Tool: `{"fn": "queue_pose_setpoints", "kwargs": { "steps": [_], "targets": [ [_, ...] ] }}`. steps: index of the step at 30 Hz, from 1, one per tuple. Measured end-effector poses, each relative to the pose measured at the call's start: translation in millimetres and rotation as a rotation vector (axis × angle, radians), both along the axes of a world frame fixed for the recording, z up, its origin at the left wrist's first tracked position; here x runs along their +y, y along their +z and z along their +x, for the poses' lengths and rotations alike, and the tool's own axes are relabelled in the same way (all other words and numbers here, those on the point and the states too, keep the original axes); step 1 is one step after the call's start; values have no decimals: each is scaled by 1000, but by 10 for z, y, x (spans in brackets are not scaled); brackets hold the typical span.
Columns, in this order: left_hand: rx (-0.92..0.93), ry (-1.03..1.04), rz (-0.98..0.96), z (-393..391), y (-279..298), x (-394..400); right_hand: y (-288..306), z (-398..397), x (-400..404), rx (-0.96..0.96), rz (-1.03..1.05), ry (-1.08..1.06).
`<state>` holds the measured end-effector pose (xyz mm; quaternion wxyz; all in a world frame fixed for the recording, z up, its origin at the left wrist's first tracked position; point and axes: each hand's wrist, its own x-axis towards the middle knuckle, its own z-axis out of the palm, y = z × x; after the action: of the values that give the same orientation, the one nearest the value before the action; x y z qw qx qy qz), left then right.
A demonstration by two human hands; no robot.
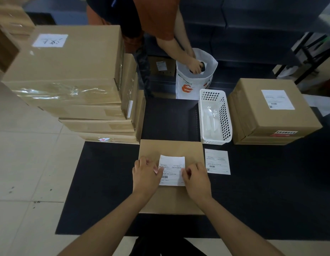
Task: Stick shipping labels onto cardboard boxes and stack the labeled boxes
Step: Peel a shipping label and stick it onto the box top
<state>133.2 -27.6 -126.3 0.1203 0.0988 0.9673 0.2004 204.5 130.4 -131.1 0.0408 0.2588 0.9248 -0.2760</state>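
Observation:
A flat cardboard box (171,198) lies on the black mat (271,200) in front of me. Over its top I hold a white shipping label (172,169). My left hand (145,174) pinches the label's left edge and my right hand (196,179) pinches its right edge. The label's far edge curls up off the box. A second label (217,161) lies flat on the mat just right of the box. At the right stands a stack of two boxes (271,115), its top one bearing a label. A tall stack of several boxes (68,80) stands at the left.
A white perforated plastic basket (215,117) sits between the box and the right stack. Beyond it another person reaches both hands into a white bag (194,84) with orange print. Tiled floor lies to the left of the mat.

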Motion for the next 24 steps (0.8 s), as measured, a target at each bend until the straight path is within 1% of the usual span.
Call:
{"fn": "queue_pose_setpoints", "kwargs": {
  "steps": [5,19,21,24],
  "targets": [
    [22,-31,-41,4,-10,10,9,-8,1,-13,6,7],
    [17,-47,-27,-39,-44,-26,2,-41,-12,-43,49,11],
    [35,-33,-24,-41,-31,-20,4,-49,-10,-51,54,6],
    [123,-62,3,0,-31,0,13,-54,-14,-46,46,-27]
  ]
}}
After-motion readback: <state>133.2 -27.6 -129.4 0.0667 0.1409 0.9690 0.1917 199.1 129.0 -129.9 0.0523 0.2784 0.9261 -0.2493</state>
